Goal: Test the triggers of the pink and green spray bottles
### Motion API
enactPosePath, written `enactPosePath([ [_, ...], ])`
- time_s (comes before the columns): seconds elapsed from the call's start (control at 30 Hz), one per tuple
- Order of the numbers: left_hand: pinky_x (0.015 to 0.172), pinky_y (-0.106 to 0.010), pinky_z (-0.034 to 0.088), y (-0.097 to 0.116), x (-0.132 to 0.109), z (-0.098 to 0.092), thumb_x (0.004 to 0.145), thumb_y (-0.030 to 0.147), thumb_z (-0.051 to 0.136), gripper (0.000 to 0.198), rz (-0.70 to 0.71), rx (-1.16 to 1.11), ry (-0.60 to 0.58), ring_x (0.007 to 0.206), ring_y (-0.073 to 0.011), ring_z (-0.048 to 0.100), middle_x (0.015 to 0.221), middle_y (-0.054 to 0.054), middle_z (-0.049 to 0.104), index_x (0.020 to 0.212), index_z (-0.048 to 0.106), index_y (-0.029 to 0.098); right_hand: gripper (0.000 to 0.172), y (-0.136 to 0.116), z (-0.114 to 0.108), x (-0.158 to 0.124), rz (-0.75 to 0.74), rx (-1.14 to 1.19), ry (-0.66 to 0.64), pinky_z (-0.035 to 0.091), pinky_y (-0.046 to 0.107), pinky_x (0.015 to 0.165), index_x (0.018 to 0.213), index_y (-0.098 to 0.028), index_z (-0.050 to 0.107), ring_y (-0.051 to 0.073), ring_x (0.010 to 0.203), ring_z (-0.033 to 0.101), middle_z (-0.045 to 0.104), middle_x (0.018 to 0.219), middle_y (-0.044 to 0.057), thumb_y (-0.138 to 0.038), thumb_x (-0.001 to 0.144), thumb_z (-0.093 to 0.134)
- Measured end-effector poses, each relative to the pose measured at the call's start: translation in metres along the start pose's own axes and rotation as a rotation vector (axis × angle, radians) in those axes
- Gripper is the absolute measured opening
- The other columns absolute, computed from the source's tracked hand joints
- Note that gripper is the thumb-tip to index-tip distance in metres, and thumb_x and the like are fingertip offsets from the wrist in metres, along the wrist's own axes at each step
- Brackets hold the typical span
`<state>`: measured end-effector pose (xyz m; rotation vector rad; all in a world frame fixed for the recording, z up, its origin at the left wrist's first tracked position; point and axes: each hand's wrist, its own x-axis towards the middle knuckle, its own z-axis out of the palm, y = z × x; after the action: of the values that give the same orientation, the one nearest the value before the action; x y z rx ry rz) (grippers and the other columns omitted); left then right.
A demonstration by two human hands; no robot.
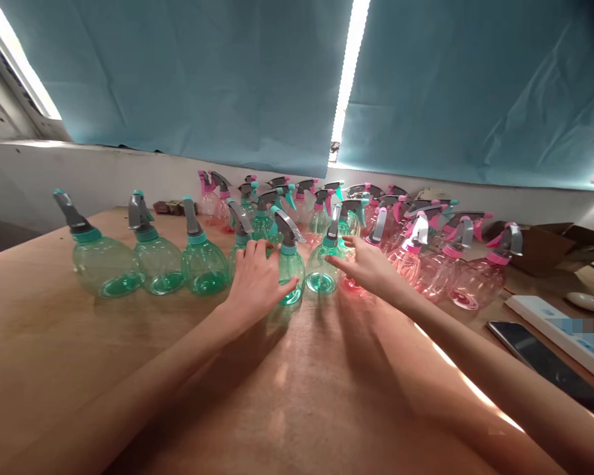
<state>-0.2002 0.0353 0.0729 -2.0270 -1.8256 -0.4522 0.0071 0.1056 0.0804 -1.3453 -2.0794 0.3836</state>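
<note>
My left hand (258,276) is between two green spray bottles, its thumb stretched across the front of one green bottle (295,269) and its other fingers bent near that bottle's left side. Behind the hand is another green spray bottle (241,223), partly hidden. My right hand (363,262) reaches in from the right, thumb and index finger apart, at the right side of a clear-green spray bottle (319,267). A pink spray bottle (352,287) is partly covered by this hand. Neither hand is clearly gripping a bottle; whether the fingertips touch is hard to tell.
Green spray bottles (204,267) stand in the front row to the left, pink ones (480,280) to the right. Several more bottles (319,214) crowd behind. A phone (534,353), a white power strip (564,333), a mouse (589,302) and a cardboard box (549,247) lie at right.
</note>
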Motion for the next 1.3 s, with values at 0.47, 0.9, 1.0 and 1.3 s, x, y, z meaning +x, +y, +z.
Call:
enactPosePath([
  [0.47, 0.092, -0.051, 0.038, -0.005, 0.014, 0.009, 0.087, 0.048, 0.061, 0.056, -0.013, 0.039, -0.028, 0.112, -0.0406, 0.046, 0.116, -0.022, 0.054, 0.125, 0.056, 0.007, 0.041, 0.007, 0.017, 0.026, -0.024, 0.027, -0.029, 0.046, 0.04, 0.072, 0.099, -0.015, 0.065, 0.031, 0.088, 0.066, 0.071, 0.103, 0.014, -0.053, 0.085, 0.055],
  [0.9, 0.094, -0.052, 0.042, 0.008, -0.033, -0.007, 0.091, 0.039, 0.053, 0.045, 0.023, -0.21, 0.074, 0.116, -0.0355, 0.044, 0.123, -0.017, 0.049, 0.129, 0.052, 0.013, 0.036, 0.004, -0.008, -0.009, -0.049, 0.104, -0.208, 0.043, 0.034, 0.066, 0.105, -0.019, 0.061, 0.022, 0.074, 0.063, 0.068, 0.094, 0.007, -0.05, 0.087, 0.054],
  [1.0, 0.099, -0.049, 0.043, 0.016, -0.055, -0.008, 0.091, 0.036, 0.054, 0.04, 0.046, -0.371, 0.007, 0.116, -0.032, 0.048, 0.12, -0.014, 0.05, 0.127, 0.053, 0.018, 0.035, 0.003, -0.019, -0.027, -0.044, 0.196, -0.305, 0.044, 0.032, 0.061, 0.109, -0.021, 0.058, 0.018, 0.066, 0.059, 0.064, 0.092, 0.006, -0.048, 0.087, 0.053],
  [1.3, 0.111, -0.054, 0.032, 0.065, -0.093, 0.004, 0.081, 0.048, 0.07, 0.091, 0.05, -0.866, -0.322, 0.14, -0.0353, 0.029, 0.153, -0.014, 0.031, 0.151, 0.018, 0.025, 0.027, 0.004, -0.053, -0.081, -0.17, 0.38, -0.566, 0.038, 0.024, 0.05, 0.098, -0.02, 0.059, 0.012, 0.059, 0.049, 0.056, 0.076, 0.0, -0.044, 0.087, 0.057],
])
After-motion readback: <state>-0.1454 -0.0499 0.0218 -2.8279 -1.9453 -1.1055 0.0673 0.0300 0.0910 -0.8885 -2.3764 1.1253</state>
